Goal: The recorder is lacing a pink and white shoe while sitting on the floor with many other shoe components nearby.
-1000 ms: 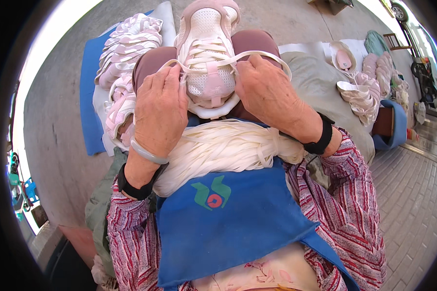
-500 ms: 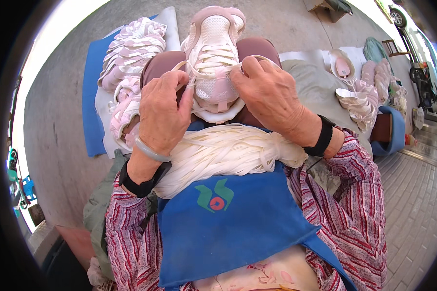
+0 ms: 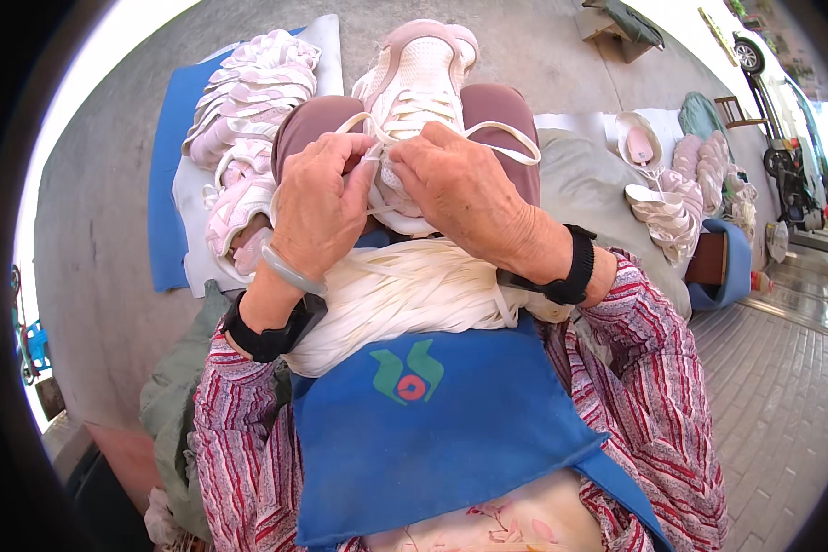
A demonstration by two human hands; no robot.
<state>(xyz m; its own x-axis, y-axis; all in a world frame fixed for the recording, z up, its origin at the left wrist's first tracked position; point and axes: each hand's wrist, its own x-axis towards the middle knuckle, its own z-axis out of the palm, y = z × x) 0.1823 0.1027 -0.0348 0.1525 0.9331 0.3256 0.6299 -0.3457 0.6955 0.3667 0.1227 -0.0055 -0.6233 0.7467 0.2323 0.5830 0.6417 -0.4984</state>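
Note:
A pink and white sneaker (image 3: 420, 78) rests between my knees, toe pointing away from me. Cream laces cross its front, and a loose shoelace (image 3: 506, 138) loops out over my right knee. My left hand (image 3: 327, 189) is closed at the left side of the shoe's opening, thumb and forefinger pinching the lace. My right hand (image 3: 465, 198) comes over the tongue, its fingers pinched together close to the left fingertips; the lace between them is partly hidden. A thick bundle of cream shoelaces (image 3: 405, 294) lies across my lap on a blue apron (image 3: 432, 442).
Several pink and white sneakers (image 3: 258, 92) lie in a stack on a blue and white sheet (image 3: 170, 184) to the left. More shoes (image 3: 667, 216) sit on cloth at the right, next to a blue-edged seat (image 3: 731, 267). An open cardboard box (image 3: 612, 37) stands farther off.
My right hand has moved left across the shoe, toward my left fingertips. The lace loop on the right now hangs free over the knee. My left hand has hardly moved.

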